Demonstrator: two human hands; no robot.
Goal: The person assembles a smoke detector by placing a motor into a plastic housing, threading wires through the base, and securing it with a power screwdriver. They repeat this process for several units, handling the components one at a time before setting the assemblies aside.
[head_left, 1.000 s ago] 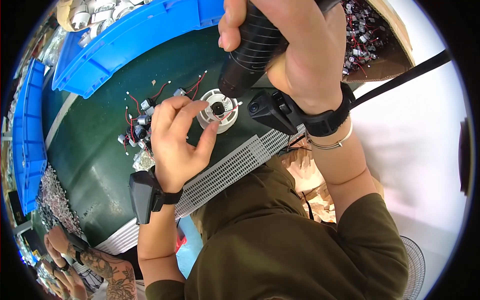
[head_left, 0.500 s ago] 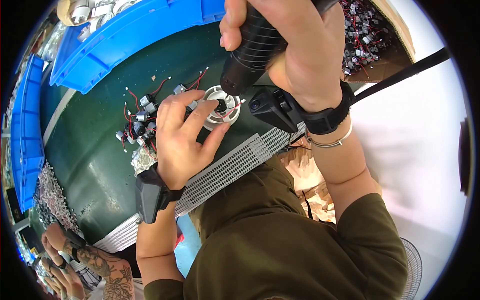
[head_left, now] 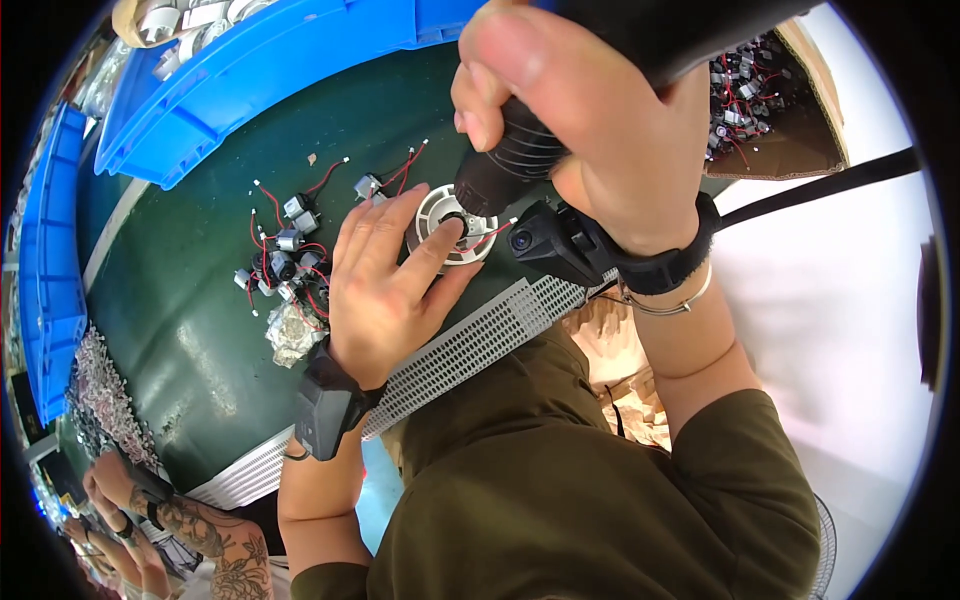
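Observation:
My left hand [head_left: 385, 285] grips a round white plastic housing [head_left: 478, 240] against the green table, its index finger pressing on the black part in the middle. A red wire trails across the housing's right side. In my right hand [head_left: 615, 135] is a black electric screwdriver [head_left: 515, 160], tilted, with its nose over the far right of the housing. The bit's tip is hidden, so I cannot tell whether it touches a screw. Just left of my left hand lie several small motors [head_left: 290, 240] with red and black wires.
A blue bin [head_left: 270, 85] spans the far side. A cardboard box [head_left: 790, 150] of wired motors stands far right. White perforated strip [head_left: 470, 335] runs along the near edge. Crumpled clear plastic [head_left: 292, 333] lies by the motors. A co-worker's tattooed arm [head_left: 205, 525] is at lower left.
My left hand and the housing have shifted slightly right and nearer. Its index finger has moved onto the housing's middle. The screwdriver has come nearer and tilted further over.

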